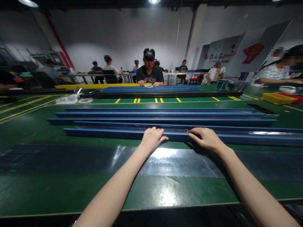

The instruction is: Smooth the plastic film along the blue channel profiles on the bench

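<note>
- Resting at the nearest blue channel [177,136] in the head view, both hands were on its near wall, apart from each other, left of and right of a bare stretch of that wall.
- The left hand [153,138] had its fingers draped over the wall and its thumb stretched toward the right; it was not clenched, though how firmly it gripped could not be told.
- The right hand [205,137] was arched, thumb and fingertips close together at the edge; whether they pinched the wall or the clear film [272,133] inside the channel could not be told.
- Working well here seemed to call for light, even pressure: the left hand steadying the wall, the right fingertips following the edge without creasing the film or tipping the channel.
- The channel lay on the green desk [94,195], between the flat transparent sheet [175,164] nearer the wearer and the other blue channels [161,121] beyond.
- Its long axis ran left to right, roughly parallel to those channels; its trough appeared to face up, the left end showed, and the right end passed out of view.
</note>
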### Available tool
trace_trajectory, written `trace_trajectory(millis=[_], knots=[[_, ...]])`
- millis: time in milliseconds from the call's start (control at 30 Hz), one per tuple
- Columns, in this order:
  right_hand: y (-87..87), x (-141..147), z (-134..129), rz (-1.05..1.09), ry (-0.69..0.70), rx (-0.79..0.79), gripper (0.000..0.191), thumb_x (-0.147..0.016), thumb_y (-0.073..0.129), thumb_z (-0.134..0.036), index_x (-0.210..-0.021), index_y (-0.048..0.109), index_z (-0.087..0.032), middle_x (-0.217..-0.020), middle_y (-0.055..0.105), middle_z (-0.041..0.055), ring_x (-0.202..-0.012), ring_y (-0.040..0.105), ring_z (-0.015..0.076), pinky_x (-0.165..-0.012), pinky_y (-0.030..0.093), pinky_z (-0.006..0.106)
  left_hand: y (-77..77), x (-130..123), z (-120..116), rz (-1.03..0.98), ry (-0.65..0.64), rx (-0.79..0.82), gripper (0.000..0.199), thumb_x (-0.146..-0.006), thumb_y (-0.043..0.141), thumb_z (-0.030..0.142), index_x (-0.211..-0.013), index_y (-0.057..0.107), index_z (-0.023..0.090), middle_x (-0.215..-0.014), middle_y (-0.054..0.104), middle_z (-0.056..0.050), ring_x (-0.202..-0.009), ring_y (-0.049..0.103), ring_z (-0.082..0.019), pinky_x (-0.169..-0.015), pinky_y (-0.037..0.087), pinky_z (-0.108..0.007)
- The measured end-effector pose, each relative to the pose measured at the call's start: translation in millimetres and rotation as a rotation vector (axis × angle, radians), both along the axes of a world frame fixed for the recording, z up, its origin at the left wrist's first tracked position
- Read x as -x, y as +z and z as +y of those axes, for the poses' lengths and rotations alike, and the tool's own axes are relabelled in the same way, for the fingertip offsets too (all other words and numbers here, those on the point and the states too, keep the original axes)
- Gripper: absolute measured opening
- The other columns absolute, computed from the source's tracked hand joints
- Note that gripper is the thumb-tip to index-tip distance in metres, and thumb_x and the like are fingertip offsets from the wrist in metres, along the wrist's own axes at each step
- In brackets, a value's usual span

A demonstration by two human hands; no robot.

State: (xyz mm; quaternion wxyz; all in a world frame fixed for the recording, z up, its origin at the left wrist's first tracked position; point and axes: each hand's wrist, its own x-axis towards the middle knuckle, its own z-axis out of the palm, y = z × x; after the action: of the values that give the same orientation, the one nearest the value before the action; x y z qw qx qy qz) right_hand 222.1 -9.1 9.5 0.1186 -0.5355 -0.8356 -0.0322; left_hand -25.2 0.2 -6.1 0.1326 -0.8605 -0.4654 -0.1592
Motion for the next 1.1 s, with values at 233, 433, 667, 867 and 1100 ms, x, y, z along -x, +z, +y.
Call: trace_trajectory(millis=[233, 433, 667, 867, 1100], knots=[[-0.8, -0.9, 0.3, 0.009, 0.011, -0.005, 0.042, -0.083, 0.029, -0.045, -0.089, 0.063, -0.020, -0.094, 0.065, 0.0042, -0.087, 0.058, 0.0187, -0.071, 0.040, 0.026, -2.1, -0.2, 0.4, 0.000, 0.001, -0.019, 0.033, -0.079, 0.044, 0.050, -0.077, 0.053, 0.018, -0.077, 0.063, -0.002, -0.077, 0.053, -0.017, -0.060, 0.032, -0.027], [-0.2, 0.1, 0.1, 0.006, 0.007, -0.002, 0.042, -0.083, 0.030, -0.045, -0.089, 0.063, -0.020, -0.093, 0.065, 0.0043, -0.085, 0.058, 0.0191, -0.070, 0.039, 0.027, -3.5, 0.5, 1.4, -0.007, 0.002, -0.027, 0.034, -0.079, 0.044, 0.050, -0.077, 0.054, 0.018, -0.077, 0.062, -0.002, -0.077, 0.053, -0.017, -0.060, 0.031, -0.027], [1.3, 1.0, -0.8, -0.009, -0.003, 0.006, 0.043, -0.083, 0.028, -0.046, -0.088, 0.063, -0.020, -0.093, 0.065, 0.0044, -0.085, 0.058, 0.0188, -0.070, 0.039, 0.026, -4.7, 0.0, 2.5, -0.007, 0.000, -0.041, 0.036, -0.079, 0.043, 0.051, -0.080, 0.054, 0.017, -0.078, 0.061, -0.003, -0.077, 0.054, -0.017, -0.061, 0.031, -0.027], [0.7, 0.7, -0.8, -0.001, -0.003, 0.006, 0.043, -0.083, 0.028, -0.046, -0.088, 0.063, -0.020, -0.093, 0.065, 0.0041, -0.085, 0.058, 0.0186, -0.070, 0.039, 0.026, -5.0, 0.4, 1.6, -0.008, 0.002, -0.043, 0.035, -0.079, 0.043, 0.051, -0.080, 0.055, 0.018, -0.078, 0.060, -0.003, -0.077, 0.053, -0.017, -0.061, 0.032, -0.027], [0.1, 0.2, -0.3, -0.002, 0.006, 0.010, 0.043, -0.083, 0.028, -0.046, -0.088, 0.062, -0.020, -0.092, 0.065, 0.0043, -0.084, 0.058, 0.0186, -0.071, 0.039, 0.026, -5.0, 0.4, 1.8, -0.011, -0.002, -0.027, 0.035, -0.079, 0.043, 0.051, -0.078, 0.054, 0.018, -0.076, 0.061, -0.002, -0.076, 0.054, -0.017, -0.061, 0.031, -0.027]])
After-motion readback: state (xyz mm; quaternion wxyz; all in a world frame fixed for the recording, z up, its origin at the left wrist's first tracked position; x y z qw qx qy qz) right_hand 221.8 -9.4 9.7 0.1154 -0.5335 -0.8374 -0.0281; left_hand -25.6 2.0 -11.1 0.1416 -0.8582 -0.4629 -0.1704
